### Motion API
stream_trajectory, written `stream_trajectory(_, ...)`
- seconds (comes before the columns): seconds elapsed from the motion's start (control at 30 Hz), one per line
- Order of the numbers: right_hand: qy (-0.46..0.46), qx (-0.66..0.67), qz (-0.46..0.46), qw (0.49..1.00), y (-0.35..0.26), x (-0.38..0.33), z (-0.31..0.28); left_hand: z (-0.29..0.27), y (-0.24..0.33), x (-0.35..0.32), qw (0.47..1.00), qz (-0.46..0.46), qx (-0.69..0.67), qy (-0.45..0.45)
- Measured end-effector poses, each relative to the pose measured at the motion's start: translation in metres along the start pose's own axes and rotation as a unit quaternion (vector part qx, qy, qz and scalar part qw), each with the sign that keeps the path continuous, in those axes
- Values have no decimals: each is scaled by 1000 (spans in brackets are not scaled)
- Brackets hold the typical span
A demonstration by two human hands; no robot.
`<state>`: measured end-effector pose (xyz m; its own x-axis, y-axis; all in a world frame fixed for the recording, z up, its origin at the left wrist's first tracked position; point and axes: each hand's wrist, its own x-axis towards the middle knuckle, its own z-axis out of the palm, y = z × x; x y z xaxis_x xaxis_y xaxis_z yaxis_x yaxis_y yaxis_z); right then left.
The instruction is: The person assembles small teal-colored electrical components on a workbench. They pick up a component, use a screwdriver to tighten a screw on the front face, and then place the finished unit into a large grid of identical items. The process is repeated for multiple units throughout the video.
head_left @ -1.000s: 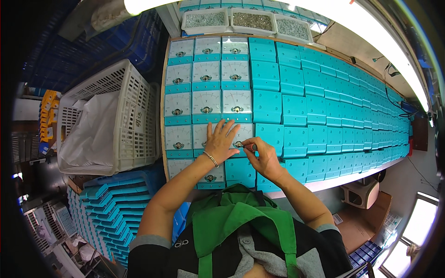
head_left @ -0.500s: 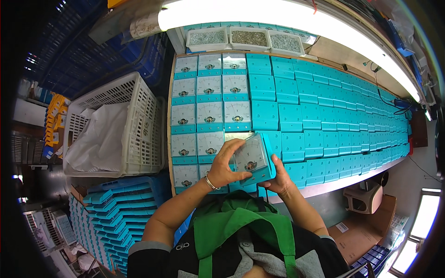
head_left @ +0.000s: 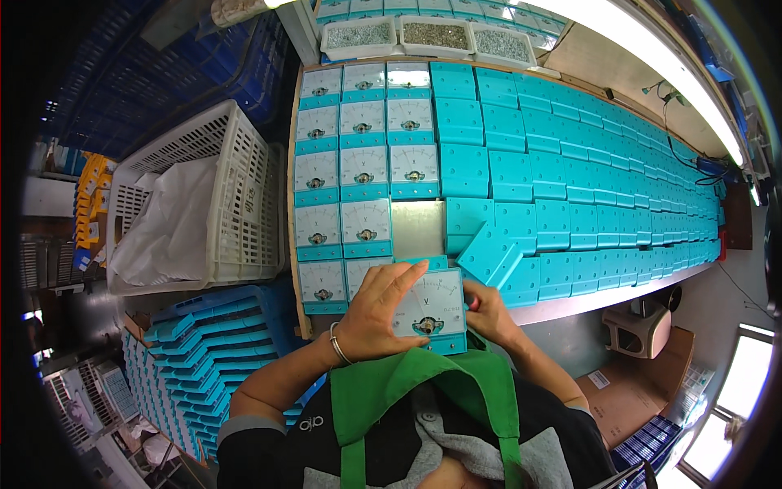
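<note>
My left hand is closed round the left side of an analog panel meter with a white dial and teal base, held face up close to my body. Beside the meter's right edge, my right hand has curled fingers round a small thing; only a dark red bit shows, so its kind is unclear. A loose teal cover lies askew just beyond the right hand, on top of other covers. Past the meter, a bare patch of tabletop shows between finished-looking dials and teal covers.
Rows of dial meters fill the table's left part; rows of teal covers stretch right. Three white trays of small metal parts stand at the back. A white plastic crate and stacked teal parts are at left, a stool at right.
The meter has come nearer my body and turned squarer. My right hand has left its teal back and closed beside it. A loose teal cover now lies askew on the rows.
</note>
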<state>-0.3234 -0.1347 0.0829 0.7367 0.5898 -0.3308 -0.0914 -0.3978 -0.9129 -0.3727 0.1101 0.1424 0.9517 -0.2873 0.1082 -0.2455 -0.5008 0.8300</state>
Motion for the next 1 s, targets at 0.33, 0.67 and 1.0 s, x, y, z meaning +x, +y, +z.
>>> stream_trajectory(0.33, -136, 240, 15, 961, -8, -7, 21, 2, -1, -5, 999, 33, -14, 12)
stream_trajectory(0.67, -153, 255, 19, 955, -9, -4, 19, 3, -3, -3, 998, 49, -34, 17)
stream_trajectory(1.0, -165, 271, 28, 948, -5, -1, 19, 3, -4, -4, 998, 44, -39, 9)
